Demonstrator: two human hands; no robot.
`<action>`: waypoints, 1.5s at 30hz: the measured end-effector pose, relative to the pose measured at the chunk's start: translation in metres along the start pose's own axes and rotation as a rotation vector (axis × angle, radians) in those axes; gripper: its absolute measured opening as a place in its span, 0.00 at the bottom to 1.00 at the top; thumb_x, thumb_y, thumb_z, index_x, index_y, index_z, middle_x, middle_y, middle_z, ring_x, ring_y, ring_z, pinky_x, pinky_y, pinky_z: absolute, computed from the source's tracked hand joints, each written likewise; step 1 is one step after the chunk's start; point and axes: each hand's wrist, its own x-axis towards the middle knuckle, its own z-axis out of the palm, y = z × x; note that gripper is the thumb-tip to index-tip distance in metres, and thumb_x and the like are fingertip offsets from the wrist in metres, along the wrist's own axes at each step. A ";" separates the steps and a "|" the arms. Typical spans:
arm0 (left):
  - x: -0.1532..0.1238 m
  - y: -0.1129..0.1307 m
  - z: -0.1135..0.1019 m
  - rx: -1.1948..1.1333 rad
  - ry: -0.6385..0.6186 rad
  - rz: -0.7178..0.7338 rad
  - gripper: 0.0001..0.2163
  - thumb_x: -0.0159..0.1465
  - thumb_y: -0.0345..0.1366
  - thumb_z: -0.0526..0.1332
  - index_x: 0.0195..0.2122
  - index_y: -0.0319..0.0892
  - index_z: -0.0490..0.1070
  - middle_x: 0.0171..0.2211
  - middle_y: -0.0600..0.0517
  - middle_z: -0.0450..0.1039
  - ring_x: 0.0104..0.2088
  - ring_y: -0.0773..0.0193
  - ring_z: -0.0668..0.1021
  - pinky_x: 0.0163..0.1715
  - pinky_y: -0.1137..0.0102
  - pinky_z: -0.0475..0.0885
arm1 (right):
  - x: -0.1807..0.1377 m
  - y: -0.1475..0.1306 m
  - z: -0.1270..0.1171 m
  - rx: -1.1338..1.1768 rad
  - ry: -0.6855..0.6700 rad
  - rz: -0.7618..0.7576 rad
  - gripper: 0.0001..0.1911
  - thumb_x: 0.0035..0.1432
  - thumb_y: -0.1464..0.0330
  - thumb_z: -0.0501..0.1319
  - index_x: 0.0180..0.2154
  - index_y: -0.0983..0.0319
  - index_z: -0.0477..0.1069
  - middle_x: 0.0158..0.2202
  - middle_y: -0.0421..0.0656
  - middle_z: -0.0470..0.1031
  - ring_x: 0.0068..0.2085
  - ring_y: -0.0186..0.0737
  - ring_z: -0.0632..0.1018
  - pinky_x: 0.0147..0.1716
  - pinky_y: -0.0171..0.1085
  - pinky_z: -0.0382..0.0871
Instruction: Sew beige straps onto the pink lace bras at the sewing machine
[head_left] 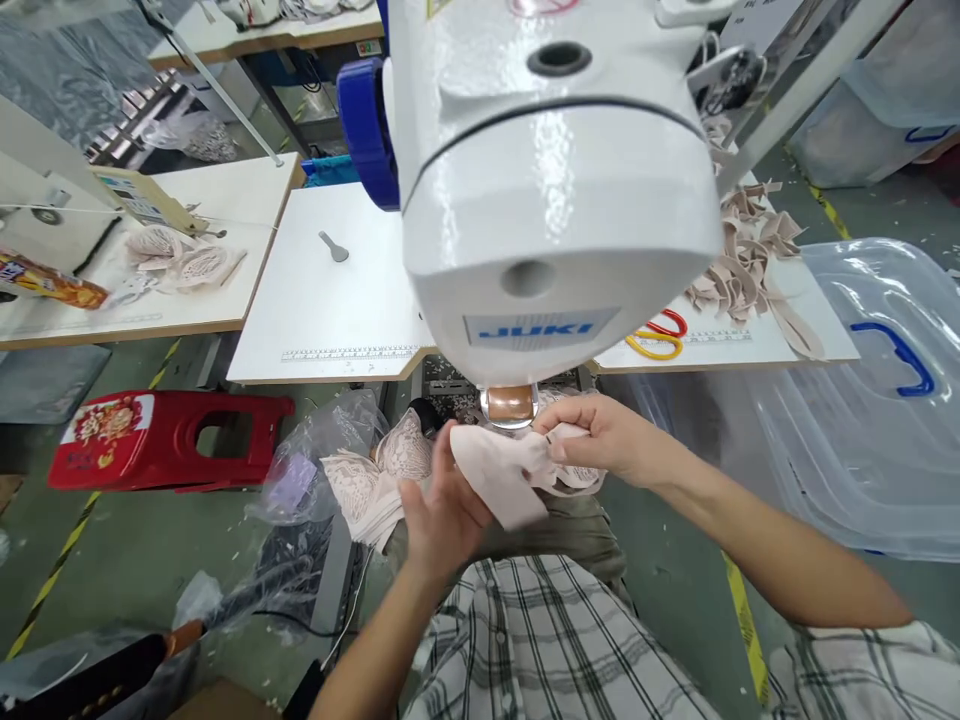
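Observation:
A white JUKI sewing machine (555, 170) fills the top middle of the head view. Just below its front end, both hands hold a pale pink fabric piece (504, 480) over my lap. My left hand (439, 510) grips the piece from below, thumb on its lower edge. My right hand (607, 440) pinches the upper right part, where lace shows under the fingers. A stack of pink lace cups (379, 475) lies just left of my left hand.
The white sewing table (322, 300) carries a printed ruler, red and yellow scissors (660, 335) and a pile of beige strips (750, 260). A clear lidded bin (870, 400) stands right. A red stool (172, 435) and plastic bags lie on the floor left.

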 end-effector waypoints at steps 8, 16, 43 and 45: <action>0.029 0.018 -0.028 1.001 -0.310 0.792 0.38 0.64 0.60 0.59 0.70 0.45 0.56 0.59 0.37 0.72 0.58 0.44 0.76 0.58 0.52 0.72 | 0.025 -0.039 -0.013 -0.830 0.097 -0.198 0.10 0.53 0.70 0.56 0.20 0.60 0.63 0.19 0.36 0.55 0.25 0.32 0.54 0.27 0.37 0.47; 0.075 0.045 -0.036 1.383 -0.529 0.865 0.23 0.63 0.42 0.68 0.60 0.50 0.73 0.45 0.46 0.82 0.44 0.55 0.83 0.54 0.66 0.75 | 0.027 -0.038 -0.011 -0.948 0.116 -0.241 0.10 0.55 0.72 0.55 0.22 0.60 0.59 0.20 0.36 0.52 0.26 0.33 0.51 0.28 0.39 0.44; 0.045 0.037 0.005 1.672 -0.214 0.911 0.23 0.66 0.35 0.62 0.64 0.45 0.69 0.37 0.48 0.82 0.34 0.60 0.80 0.39 0.72 0.77 | 0.018 0.028 -0.011 -0.918 0.531 -0.770 0.13 0.67 0.70 0.55 0.44 0.56 0.79 0.42 0.45 0.80 0.47 0.42 0.78 0.49 0.44 0.70; 0.043 0.039 0.005 1.664 -0.234 0.867 0.23 0.67 0.36 0.61 0.64 0.45 0.69 0.35 0.48 0.82 0.29 0.62 0.78 0.32 0.74 0.75 | 0.017 0.034 -0.011 -0.976 0.526 -0.805 0.16 0.67 0.72 0.53 0.46 0.54 0.78 0.42 0.44 0.81 0.47 0.41 0.78 0.49 0.44 0.70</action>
